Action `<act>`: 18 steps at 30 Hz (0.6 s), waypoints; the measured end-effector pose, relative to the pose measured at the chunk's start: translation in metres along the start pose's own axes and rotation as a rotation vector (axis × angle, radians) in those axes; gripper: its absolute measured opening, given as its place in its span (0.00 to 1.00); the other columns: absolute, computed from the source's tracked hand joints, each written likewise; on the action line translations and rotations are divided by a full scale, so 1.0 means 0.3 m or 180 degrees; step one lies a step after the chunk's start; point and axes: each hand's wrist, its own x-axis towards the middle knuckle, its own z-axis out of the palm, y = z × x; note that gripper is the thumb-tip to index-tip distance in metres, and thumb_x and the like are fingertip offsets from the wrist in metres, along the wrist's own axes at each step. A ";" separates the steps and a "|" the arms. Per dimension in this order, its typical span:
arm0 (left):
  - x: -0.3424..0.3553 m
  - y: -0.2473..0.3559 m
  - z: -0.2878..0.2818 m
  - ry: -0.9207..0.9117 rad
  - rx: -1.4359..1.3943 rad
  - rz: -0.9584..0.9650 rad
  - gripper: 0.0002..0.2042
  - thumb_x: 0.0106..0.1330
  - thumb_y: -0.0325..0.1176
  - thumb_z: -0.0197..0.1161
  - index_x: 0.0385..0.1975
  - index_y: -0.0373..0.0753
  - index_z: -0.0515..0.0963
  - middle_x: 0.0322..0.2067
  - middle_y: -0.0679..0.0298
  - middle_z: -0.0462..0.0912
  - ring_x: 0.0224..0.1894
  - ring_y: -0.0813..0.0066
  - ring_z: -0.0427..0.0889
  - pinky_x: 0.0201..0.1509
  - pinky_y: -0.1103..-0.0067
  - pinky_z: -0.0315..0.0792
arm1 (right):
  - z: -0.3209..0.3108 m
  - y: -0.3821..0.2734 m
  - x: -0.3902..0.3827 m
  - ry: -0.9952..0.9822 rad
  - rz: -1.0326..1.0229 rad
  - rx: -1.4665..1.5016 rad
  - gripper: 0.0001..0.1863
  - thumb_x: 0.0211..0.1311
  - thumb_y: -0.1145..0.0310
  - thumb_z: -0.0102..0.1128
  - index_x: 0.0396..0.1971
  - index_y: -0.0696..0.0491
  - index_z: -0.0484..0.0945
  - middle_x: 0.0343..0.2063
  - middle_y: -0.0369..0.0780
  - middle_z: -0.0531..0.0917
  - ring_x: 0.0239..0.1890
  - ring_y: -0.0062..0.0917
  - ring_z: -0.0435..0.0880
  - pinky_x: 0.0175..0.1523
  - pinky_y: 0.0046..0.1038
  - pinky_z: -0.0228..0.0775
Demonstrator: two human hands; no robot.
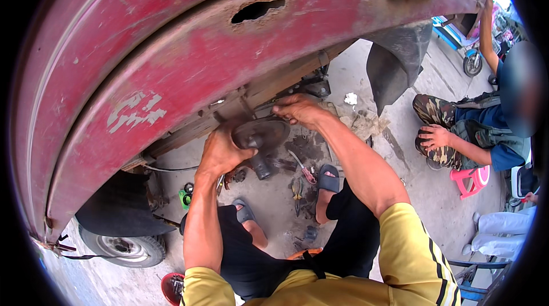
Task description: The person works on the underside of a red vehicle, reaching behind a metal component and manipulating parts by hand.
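Note:
A dark round disc-shaped part (pixel 271 133) with a short cylinder (pixel 261 168) projecting from it is held below the red vehicle panel (pixel 240 49). My left hand (pixel 222 150) grips its left side, thumb across the face near the cylinder. Past the disc's upper right edge, my right hand (pixel 300 110) has its fingers curled together close to the underside of the vehicle; what they pinch is hidden or too small to name. On the ground between my sandalled feet lie pliers (pixel 297 194) and a tool with a pink-red handle (pixel 309 176).
A black curved flap (pixel 394 69) hangs at the right, and a wheel (pixel 123 249) stands lower left. A green object (pixel 186 196) and a red bowl (pixel 171 289) are on the ground. Another person (pixel 474 123) crouches right, one hand on the knee, near a pink stool (pixel 470 180).

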 end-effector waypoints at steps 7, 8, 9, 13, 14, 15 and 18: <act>0.002 0.005 0.003 -0.0016 0.0017 0.0033 0.32 0.41 0.31 0.79 0.50 0.28 0.77 0.40 0.50 0.87 0.44 0.64 0.86 0.52 0.71 0.77 | -0.012 0.086 0.042 -0.0497 0.0089 0.0534 0.13 0.65 0.62 0.70 0.44 0.52 0.86 0.29 0.27 0.85 0.25 0.10 0.74 0.26 0.19 0.63; 0.000 0.002 -0.001 -0.0008 0.0042 0.0032 0.32 0.41 0.31 0.79 0.50 0.28 0.77 0.40 0.50 0.87 0.44 0.64 0.86 0.52 0.71 0.77 | -0.006 0.090 0.046 -0.0454 0.0114 0.0578 0.12 0.65 0.63 0.69 0.45 0.53 0.86 0.30 0.27 0.85 0.25 0.11 0.76 0.27 0.19 0.65; 0.001 -0.001 0.000 -0.0003 0.0054 0.0038 0.32 0.41 0.31 0.80 0.50 0.28 0.77 0.40 0.50 0.87 0.43 0.64 0.86 0.52 0.71 0.77 | 0.005 0.078 0.035 -0.0398 0.0143 0.0615 0.12 0.66 0.64 0.68 0.45 0.53 0.86 0.30 0.27 0.85 0.26 0.11 0.77 0.28 0.18 0.67; 0.002 -0.001 0.007 0.0005 0.0002 -0.0010 0.34 0.41 0.30 0.80 0.52 0.27 0.77 0.41 0.50 0.87 0.44 0.64 0.86 0.53 0.72 0.77 | -0.016 0.076 0.046 -0.0437 0.0312 0.0555 0.12 0.67 0.68 0.65 0.47 0.54 0.86 0.32 0.30 0.86 0.28 0.14 0.80 0.32 0.18 0.72; 0.003 -0.014 0.016 0.0065 -0.0045 0.0068 0.34 0.41 0.30 0.80 0.53 0.27 0.76 0.42 0.50 0.87 0.44 0.64 0.86 0.54 0.72 0.77 | -0.021 0.077 0.055 -0.0412 0.0304 0.0476 0.12 0.66 0.69 0.64 0.47 0.54 0.86 0.32 0.30 0.86 0.29 0.14 0.81 0.32 0.18 0.72; 0.001 -0.023 0.019 0.0121 -0.0090 0.0135 0.35 0.41 0.30 0.80 0.53 0.26 0.76 0.42 0.50 0.87 0.45 0.65 0.86 0.54 0.72 0.77 | -0.011 0.071 0.063 -0.0393 0.0304 0.0402 0.12 0.66 0.70 0.64 0.47 0.54 0.86 0.32 0.30 0.86 0.29 0.15 0.81 0.32 0.18 0.72; 0.003 -0.024 0.012 -0.0044 -0.0189 -0.0007 0.36 0.40 0.29 0.80 0.54 0.24 0.76 0.43 0.51 0.86 0.46 0.67 0.85 0.55 0.74 0.76 | -0.003 0.049 0.068 -0.0421 0.0397 0.0207 0.11 0.64 0.72 0.64 0.46 0.54 0.86 0.33 0.31 0.86 0.32 0.16 0.81 0.34 0.18 0.73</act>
